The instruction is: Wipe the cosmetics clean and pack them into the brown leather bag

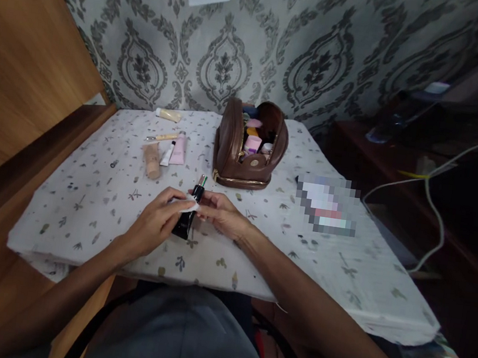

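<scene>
The black tube (186,219) lies between both hands, just in front of the brown pouch (247,147), long axis pointing toward it. Left hand (157,221) fingers press a white wipe (188,203) on it; right hand (220,213) fingers pinch its side.

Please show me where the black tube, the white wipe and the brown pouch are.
black tube (183,226): head view, lower body below the hands.
white wipe (190,204): head view, middle of the pad.
brown pouch (229,136): head view, left outer side.
</scene>
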The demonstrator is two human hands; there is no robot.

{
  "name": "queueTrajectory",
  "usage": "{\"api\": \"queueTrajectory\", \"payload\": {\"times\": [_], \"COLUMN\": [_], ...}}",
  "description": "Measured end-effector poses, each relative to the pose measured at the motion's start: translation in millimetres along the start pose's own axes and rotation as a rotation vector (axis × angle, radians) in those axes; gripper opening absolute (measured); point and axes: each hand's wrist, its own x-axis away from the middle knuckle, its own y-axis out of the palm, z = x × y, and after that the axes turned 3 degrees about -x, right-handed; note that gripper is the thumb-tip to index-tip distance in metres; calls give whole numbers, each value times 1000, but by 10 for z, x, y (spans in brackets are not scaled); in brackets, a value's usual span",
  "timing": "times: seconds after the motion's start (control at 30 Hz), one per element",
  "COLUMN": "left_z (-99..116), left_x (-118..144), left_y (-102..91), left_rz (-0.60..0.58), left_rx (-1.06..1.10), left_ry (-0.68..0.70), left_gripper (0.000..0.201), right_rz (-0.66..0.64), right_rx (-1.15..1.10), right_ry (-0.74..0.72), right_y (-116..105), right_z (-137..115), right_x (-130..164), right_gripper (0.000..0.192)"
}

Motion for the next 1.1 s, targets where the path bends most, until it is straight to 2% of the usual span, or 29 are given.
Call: {"api": "queueTrajectory", "payload": {"times": [0.17, 0.37, 0.47, 0.6, 0.8, 0.87, 0.97, 1.03, 1.1], "left_z": [-10, -18, -1, 45, 87, 93, 93, 79, 50], "left_x": [-82, -209, -167, -36, 9, -61, -211, -309, -387], "left_y": [-57, 32, 51, -32, -217, -252, -256, -218, -149], "left_rz": [45, 96, 57, -27, -130, -91, 57, 135, 166], "left_rx": [14, -14, -23, -2, 66, 80, 78, 55, 22], "left_ry": [-76, -43, -1, 25, -37, -82, -102, -88, -76], "left_gripper": [39, 42, 43, 42, 43, 41, 39, 39, 39], "right_rz": [-18, -57, -51, 38, 5, 13, 16, 10, 9], "right_rx": [39, 33, -21, -78, -73, -33, 58, 106, 129], "right_ry": [11, -19, -41, -60, -13, -18, -32, -33, -40], "right_y": [7, 0, -21, -45, -13, -7, -4, 5, 23], "right_z": [11, 54, 66, 48, 3, -6, -2, 13, 33], "right_x": [8, 6, -18, -40, -1, 7, 5, -2, -7], "right_gripper": [37, 46, 50, 48, 68, 66, 56, 51, 50]}}
